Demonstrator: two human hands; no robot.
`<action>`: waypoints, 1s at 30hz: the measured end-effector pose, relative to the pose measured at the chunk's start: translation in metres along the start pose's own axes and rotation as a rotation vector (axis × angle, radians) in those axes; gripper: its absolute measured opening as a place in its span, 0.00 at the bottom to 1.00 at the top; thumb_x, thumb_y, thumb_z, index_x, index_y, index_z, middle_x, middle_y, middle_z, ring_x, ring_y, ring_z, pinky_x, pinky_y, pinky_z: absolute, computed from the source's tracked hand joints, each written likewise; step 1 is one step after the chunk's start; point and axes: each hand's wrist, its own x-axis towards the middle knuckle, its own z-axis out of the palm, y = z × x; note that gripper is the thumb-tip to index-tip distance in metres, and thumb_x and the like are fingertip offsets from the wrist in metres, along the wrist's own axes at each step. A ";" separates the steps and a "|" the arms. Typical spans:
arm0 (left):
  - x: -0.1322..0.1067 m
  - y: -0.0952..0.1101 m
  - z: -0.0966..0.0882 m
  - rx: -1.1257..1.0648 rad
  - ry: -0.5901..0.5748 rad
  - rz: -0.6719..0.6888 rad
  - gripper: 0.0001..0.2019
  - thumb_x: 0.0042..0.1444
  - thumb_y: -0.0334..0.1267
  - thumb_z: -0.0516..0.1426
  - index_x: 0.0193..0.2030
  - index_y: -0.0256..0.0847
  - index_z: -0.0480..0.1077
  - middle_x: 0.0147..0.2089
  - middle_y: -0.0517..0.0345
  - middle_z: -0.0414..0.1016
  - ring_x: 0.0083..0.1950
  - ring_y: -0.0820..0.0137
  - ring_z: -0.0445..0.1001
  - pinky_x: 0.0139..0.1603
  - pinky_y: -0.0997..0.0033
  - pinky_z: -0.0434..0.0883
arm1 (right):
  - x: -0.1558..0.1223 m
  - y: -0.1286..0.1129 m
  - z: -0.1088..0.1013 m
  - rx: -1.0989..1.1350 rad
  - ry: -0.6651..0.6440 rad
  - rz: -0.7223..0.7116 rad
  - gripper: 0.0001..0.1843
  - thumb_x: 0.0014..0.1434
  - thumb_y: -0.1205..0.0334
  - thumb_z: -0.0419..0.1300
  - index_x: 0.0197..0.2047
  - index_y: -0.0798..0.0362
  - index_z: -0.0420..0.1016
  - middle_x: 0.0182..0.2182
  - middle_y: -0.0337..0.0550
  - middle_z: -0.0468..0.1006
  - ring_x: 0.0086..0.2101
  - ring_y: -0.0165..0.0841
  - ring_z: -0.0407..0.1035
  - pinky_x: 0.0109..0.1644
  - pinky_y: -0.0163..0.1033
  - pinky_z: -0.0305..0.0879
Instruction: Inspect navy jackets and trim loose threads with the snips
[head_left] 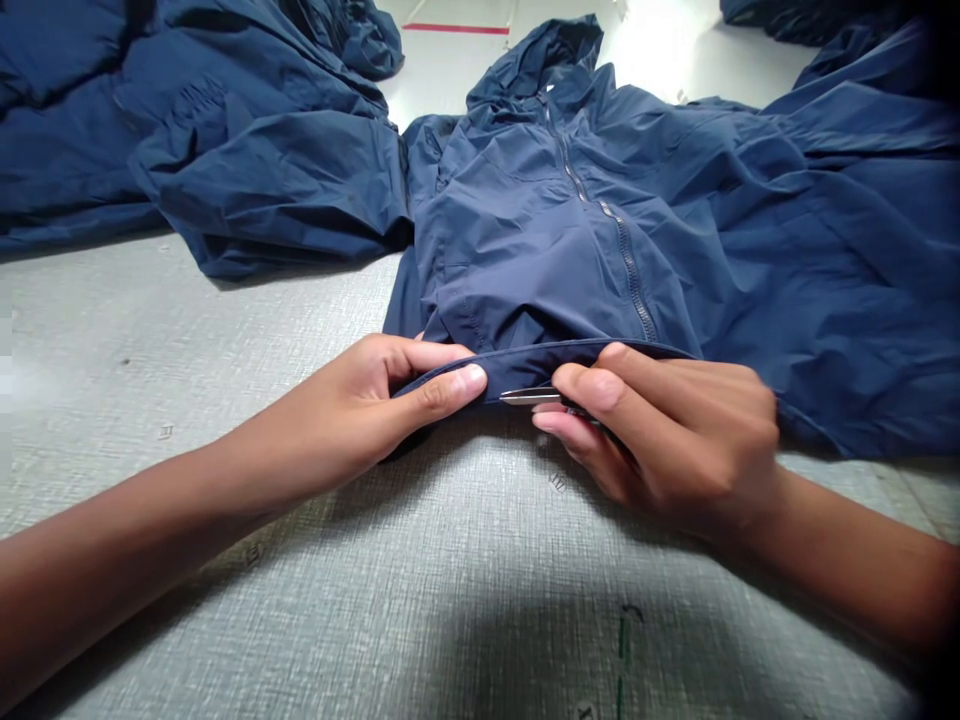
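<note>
Left hand: the left hand (420, 395) is closed, its thumb on top and fingers beneath, pinching the folded hem of a navy nylon hooded jacket (540, 358).

Right hand: the right hand (660, 430) is closed too, thumb and forefinger clamped on a slim silver metal tool (529, 396).

Tool: it sticks out from the right hand's fingertips toward the left hand, lying along the hem between the two hands. Its far end is just beside the left thumb.

Jacket: it lies spread out, directly beyond both hands, with its silver-toothed zipper (628, 280) running away from the right hand toward the crumpled hood (536, 70).

Under the hands: a grey woven-textured table surface (225, 350) runs below both forearms, shaded nearest the person.

Beyond the left hand: a heap of folded navy garments (247, 170) touches the jacket's side.

Beyond the right hand: another dark navy garment (810, 15) sits in the far corner.

Farthest: a red line (455, 28) crosses the pale floor.

Writing: small printed marks (557, 482) on the table are too small to read.
</note>
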 end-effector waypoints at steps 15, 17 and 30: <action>-0.001 -0.003 -0.001 -0.002 0.011 -0.022 0.19 0.70 0.54 0.57 0.41 0.43 0.81 0.38 0.57 0.77 0.41 0.67 0.75 0.37 0.75 0.71 | -0.002 0.002 0.002 0.053 0.055 -0.062 0.07 0.72 0.62 0.65 0.41 0.57 0.76 0.27 0.37 0.74 0.24 0.29 0.64 0.28 0.41 0.58; -0.001 -0.003 -0.001 -0.001 0.014 -0.023 0.19 0.71 0.55 0.57 0.40 0.43 0.80 0.38 0.58 0.77 0.40 0.67 0.75 0.37 0.75 0.70 | -0.003 0.003 0.002 0.091 0.080 -0.094 0.07 0.71 0.61 0.66 0.43 0.57 0.75 0.27 0.37 0.75 0.25 0.29 0.65 0.28 0.41 0.60; -0.001 0.003 0.004 -0.006 -0.060 0.032 0.17 0.71 0.51 0.57 0.43 0.42 0.81 0.40 0.57 0.80 0.39 0.67 0.73 0.37 0.73 0.69 | 0.015 -0.012 0.008 0.295 0.120 0.049 0.05 0.71 0.68 0.63 0.49 0.55 0.79 0.26 0.33 0.76 0.25 0.26 0.66 0.29 0.35 0.61</action>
